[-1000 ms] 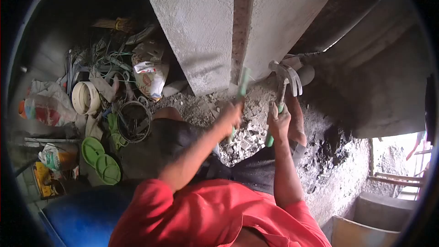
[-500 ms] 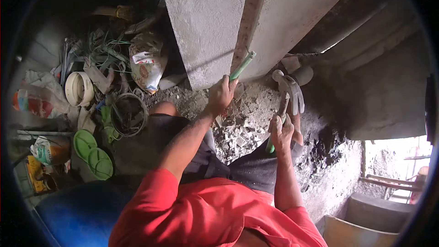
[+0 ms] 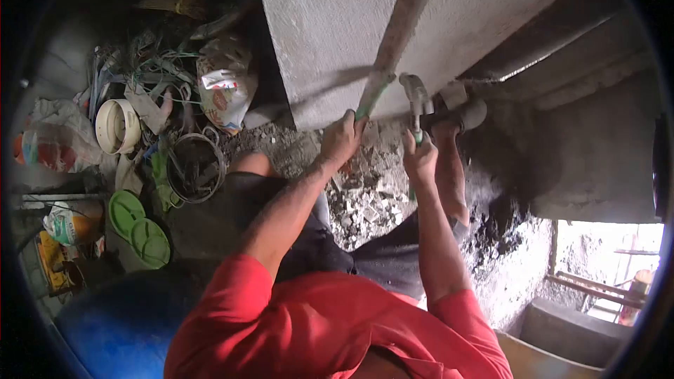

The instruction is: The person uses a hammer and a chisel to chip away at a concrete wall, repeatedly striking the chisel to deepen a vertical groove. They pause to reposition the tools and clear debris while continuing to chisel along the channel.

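Observation:
My left hand (image 3: pixel 342 139) is closed round a green-handled tool (image 3: pixel 372 98), whose far end lies over the dark groove (image 3: pixel 402 24) in the grey concrete slab (image 3: pixel 323 35). To its right, my right hand (image 3: pixel 421 159) grips the green handle of a hammer (image 3: pixel 414 91). The hammer's head is raised near the slab's lower edge, a short way right of the green tool. Both tools are slightly blurred, and the green tool's tip is hard to make out.
Broken rubble (image 3: pixel 365 210) covers the floor between my legs. At left lie a round cream container (image 3: pixel 118 126), a wire-rimmed bucket (image 3: pixel 196 168), green plastic discs (image 3: pixel 149 242), and bags. A blue surface (image 3: pixel 126 323) is lower left; a grey trough (image 3: pixel 576 333) stands lower right.
My right hand and the hammer have moved up and left, closer to the green tool. The green tool's far end has shifted slightly, and the view has moved a little.

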`<state>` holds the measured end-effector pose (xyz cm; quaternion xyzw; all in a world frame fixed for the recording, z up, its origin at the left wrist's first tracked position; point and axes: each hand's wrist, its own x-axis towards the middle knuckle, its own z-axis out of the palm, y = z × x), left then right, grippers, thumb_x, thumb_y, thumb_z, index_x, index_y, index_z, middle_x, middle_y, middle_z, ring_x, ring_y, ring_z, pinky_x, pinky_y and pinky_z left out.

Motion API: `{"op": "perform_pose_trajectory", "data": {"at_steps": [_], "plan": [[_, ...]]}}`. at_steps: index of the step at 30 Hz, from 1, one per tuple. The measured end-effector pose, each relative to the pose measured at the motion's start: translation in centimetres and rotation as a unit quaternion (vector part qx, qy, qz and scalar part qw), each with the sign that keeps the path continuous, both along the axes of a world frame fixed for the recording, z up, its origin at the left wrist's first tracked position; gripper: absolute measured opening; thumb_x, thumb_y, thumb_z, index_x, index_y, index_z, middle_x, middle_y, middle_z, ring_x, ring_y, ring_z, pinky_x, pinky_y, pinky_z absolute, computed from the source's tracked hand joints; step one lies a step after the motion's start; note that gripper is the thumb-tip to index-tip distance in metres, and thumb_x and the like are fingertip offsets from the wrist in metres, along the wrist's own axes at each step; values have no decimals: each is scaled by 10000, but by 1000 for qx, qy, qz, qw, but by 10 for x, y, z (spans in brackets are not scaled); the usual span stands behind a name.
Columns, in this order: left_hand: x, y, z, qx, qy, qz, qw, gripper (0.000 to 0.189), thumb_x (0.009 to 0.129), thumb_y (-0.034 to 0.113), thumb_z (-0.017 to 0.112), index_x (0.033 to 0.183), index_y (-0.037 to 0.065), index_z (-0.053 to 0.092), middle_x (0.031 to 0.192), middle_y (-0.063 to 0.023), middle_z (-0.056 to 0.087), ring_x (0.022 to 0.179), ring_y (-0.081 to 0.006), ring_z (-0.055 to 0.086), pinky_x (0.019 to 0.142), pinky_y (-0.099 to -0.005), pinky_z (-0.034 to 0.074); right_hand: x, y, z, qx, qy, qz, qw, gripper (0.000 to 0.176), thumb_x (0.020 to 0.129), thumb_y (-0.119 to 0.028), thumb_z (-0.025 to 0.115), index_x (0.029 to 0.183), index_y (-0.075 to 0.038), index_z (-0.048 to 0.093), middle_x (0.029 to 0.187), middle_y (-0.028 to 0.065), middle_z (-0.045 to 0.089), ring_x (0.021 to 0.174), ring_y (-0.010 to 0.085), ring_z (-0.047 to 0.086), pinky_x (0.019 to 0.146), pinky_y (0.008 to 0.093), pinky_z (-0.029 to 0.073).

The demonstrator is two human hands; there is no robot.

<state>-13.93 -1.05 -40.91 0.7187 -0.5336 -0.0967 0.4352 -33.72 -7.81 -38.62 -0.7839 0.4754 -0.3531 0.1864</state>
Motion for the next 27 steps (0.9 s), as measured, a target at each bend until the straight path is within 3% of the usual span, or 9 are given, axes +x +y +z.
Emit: {"op": "perform_pose_trajectory", "data": {"at_steps": [4,7,9,11,19,21,23,25,27], "plan": [[8,-6,0,11,-4,11,1000,341,981,337,595,887,14,534,605,-209,609,570,-410,639,488,-484,492,-5,21,17,85,-227,16,970,314,989,-284,589,900,17,581,643,2,551,547,68,506,481,251,394],[-1,-9,-2,16,17,-4,1000,362,982,367,580,905,15,542,633,-209,623,582,-413,642,500,-482,501,-8,41,44,-82,-167,71,980,332,1012,-297,498,880,3,550,672,10,563,545,119,514,489,275,415],[-7,-7,2,46,10,31,998,364,982,363,587,910,9,544,639,-199,630,574,-403,645,493,-472,502,-16,19,-49,-34,-225,15,974,400,967,-376,575,827,-1,561,626,44,550,540,161,540,501,325,436],[-10,-3,26,96,73,14,993,394,991,391,562,932,2,545,663,-205,645,609,-412,657,530,-497,514,10,3,7,18,32,14,999,389,961,-360,616,856,13,584,630,35,557,550,161,541,512,333,444],[-12,-13,5,46,-15,33,998,429,1005,431,505,956,8,550,695,-236,651,643,-430,664,537,-496,519,-5,45,61,-8,-198,34,980,417,985,-403,550,840,-13,571,610,34,565,530,136,537,505,295,438],[-30,-8,35,60,-17,48,997,450,1013,445,490,948,7,569,688,-194,645,559,-353,654,470,-468,498,-3,53,51,-38,-242,26,969,424,989,-412,532,840,-16,558,601,41,552,524,134,530,500,290,438],[-56,15,119,283,559,13,780,465,1033,447,459,962,6,586,644,-98,594,478,-212,589,394,-393,453,-6,55,50,29,-250,17,968,431,994,-409,530,833,-11,556,599,47,545,514,139,518,487,307,430],[-79,57,123,95,321,-185,924,489,1054,462,403,1011,10,584,643,-29,523,455,-107,480,359,-315,400,-10,60,82,86,-240,29,966,495,1017,-454,496,785,-19,544,584,22,507,500,122,495,448,295,385],[-66,61,133,217,382,-123,890,520,1052,500,375,1030,26,588,655,-7,510,453,-87,435,346,-275,381,-24,58,84,169,-316,60,932,482,994,-471,553,779,-40,543,587,-6,512,505,87,479,463,259,375]]}}
